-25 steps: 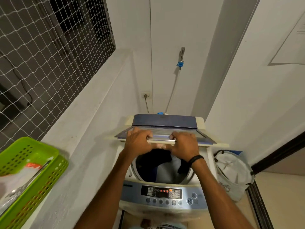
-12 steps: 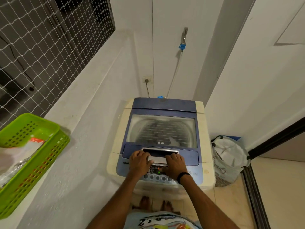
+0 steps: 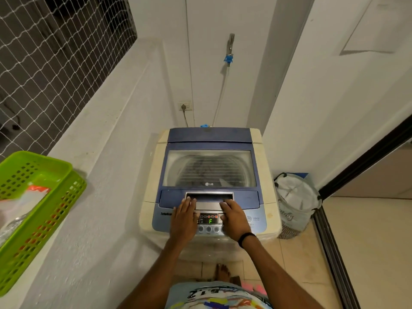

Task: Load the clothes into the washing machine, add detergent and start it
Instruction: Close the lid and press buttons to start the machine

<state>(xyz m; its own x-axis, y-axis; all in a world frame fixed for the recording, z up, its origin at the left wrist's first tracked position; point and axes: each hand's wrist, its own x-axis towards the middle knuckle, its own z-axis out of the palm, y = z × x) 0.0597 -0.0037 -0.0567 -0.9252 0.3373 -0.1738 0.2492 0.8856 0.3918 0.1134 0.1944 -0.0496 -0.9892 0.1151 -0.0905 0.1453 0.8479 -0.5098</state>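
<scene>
Our left hand (image 3: 184, 219) and right hand (image 3: 235, 219) rest flat on the lid handle (image 3: 209, 205), gripping nothing. The control panel (image 3: 209, 221) runs crosswise just below, its right end under our right hand.

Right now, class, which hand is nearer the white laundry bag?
Right. The right hand is left of the bag, on the handle; the left hand is farther left, on its other end.

The washing machine (image 3: 209, 135) stands straight before me. My left hand (image 3: 184, 217) and right hand (image 3: 234, 219) lie side by side on the lid handle (image 3: 208, 205), over the control panel (image 3: 209, 221) — a basket (image 3: 44, 230) sits on the ledge (image 3: 100, 134) to my left, a laundry bag (image 3: 296, 204) on the floor (image 3: 356, 241) just right of the machine
</scene>
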